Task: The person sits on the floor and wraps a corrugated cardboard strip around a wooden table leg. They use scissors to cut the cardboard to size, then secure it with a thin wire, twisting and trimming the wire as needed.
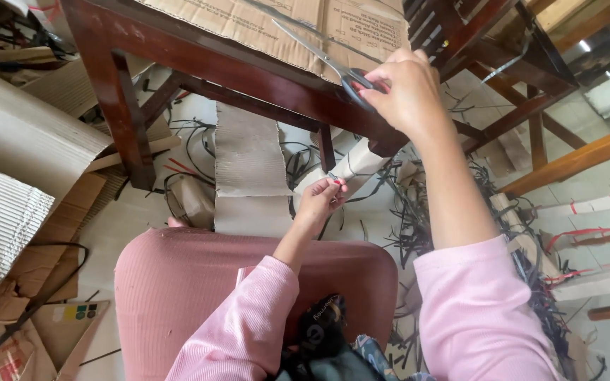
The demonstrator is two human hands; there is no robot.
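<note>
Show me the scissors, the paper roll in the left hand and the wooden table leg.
scissors (317, 51), head view, on the blades.
paper roll (356, 164), head view, mid-roll.
wooden table leg (123, 106), head view, mid-leg.

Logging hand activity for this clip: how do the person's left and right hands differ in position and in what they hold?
The right hand is raised at the edge of the dark red wooden table, gripping silver scissors laid on flat brown cardboard. The left hand sits lower, under the table edge, pinching a pale rolled cardboard strip. Both are bare, with pink sleeves.
</note>
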